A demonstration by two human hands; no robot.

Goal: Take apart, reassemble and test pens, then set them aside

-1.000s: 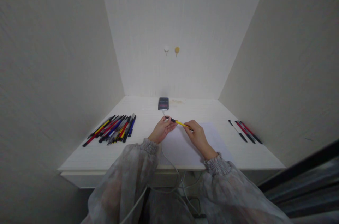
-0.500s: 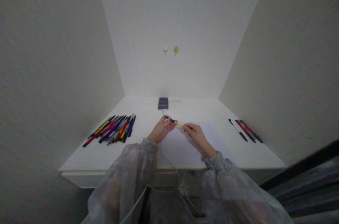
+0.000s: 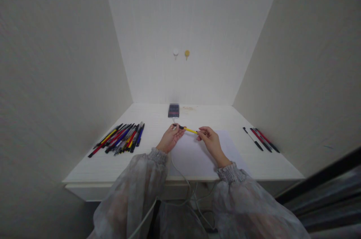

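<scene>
A yellow pen [image 3: 190, 130] with a black section at its left end is held between my two hands above a white sheet of paper [image 3: 194, 156]. My left hand [image 3: 170, 138] is closed around the black part, thumb and fingers pinching it. At the other end, the fingertips of my right hand [image 3: 210, 141] are closed on the pen's right tip; the exact contact is too small to make out. The pen slopes slightly down to the right.
A heap of pens [image 3: 121, 139] in red, yellow, blue and black lies on the left of the white desk [image 3: 141, 171]. To the right lie a white-and-black pen [image 3: 253, 139] and red-and-black pens [image 3: 265, 140]. A phone [image 3: 173, 110] with a cable stands at the back.
My right hand has shifted slightly along the pen to the right, and its fingers have changed position. More of the yellow barrel shows now. My left hand has barely moved.
</scene>
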